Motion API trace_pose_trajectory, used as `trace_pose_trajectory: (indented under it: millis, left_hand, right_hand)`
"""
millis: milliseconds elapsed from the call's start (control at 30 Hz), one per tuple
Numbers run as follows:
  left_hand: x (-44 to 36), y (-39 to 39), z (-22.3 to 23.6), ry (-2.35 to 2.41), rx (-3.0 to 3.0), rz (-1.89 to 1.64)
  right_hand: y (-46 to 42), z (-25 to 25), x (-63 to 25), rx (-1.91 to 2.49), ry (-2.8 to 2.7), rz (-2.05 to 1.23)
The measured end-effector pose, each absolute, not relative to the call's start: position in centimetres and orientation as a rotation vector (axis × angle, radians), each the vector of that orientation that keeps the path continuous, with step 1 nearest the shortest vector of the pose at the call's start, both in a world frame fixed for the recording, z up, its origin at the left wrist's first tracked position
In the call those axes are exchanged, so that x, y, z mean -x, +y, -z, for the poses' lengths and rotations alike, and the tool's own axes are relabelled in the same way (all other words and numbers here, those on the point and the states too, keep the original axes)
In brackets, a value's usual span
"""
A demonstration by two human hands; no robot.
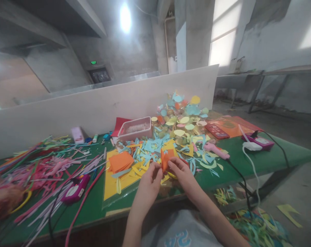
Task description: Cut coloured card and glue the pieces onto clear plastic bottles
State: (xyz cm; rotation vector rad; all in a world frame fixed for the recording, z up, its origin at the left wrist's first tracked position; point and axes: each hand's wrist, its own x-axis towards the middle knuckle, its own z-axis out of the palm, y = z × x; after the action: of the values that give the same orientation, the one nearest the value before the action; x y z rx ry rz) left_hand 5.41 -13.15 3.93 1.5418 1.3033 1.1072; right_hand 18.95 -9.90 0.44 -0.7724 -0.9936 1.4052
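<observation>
A folded piece of orange paper point(166, 158) is held upright between both hands, above the near part of the table. My left hand point(152, 177) pinches its lower left side with thumb and fingers. On the other side, my right hand point(180, 171) grips the paper's right edge. Left of the hands lies a stack of square orange paper sheets point(121, 161) on a larger yellow sheet point(111, 190). Light blue and yellow paper scraps point(150, 147) spread behind and around the hands.
A pink plastic basket point(137, 129) stands at the back. Paper circles point(184, 120) are heaped right of it. A pink glue gun point(215, 151), a red phone point(217, 131) and purple power strips point(76, 189) with cables lie about. Another person's hand point(6, 202) is at far left, near pink pipe cleaners point(52, 168).
</observation>
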Motion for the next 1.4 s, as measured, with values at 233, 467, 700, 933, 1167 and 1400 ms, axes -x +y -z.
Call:
trace_pose_trajectory:
  millis: [233, 467, 700, 933, 1167, 1400]
  left_hand:
    - [-5.8, -13.1, -3.6, 1.311, -1.565, -1.1]
    - [-6.3, -12.7, -3.1, 1.355, -1.585, -1.095]
    - [-6.3, -13.3, -3.9, 1.338, -1.682, -1.009]
    - [-6.0, -13.4, -4.0, 1.339, -1.676, -0.945]
    - [-5.7, -13.1, -4.3, 1.375, -1.572, -0.884]
    - [-5.7, -13.2, -4.1, 1.327, -1.53, -0.895]
  right_hand:
    - [-9.7, -0.4, -19.1, 0.805, -1.054, -1.284]
    - [-9.8, -0.1, -18.8, 0.761, -1.099, -1.223]
    - [-9.8, -0.2, -18.8, 0.784, -1.1, -1.302]
    - [-10.1, -0.6, -19.0, 0.785, -1.136, -1.268]
    - [-10.0, 0.0, -19.2, 0.881, -1.197, -1.111]
    - [-9.8, 0.0, -19.4, 0.876, -1.158, -1.146]
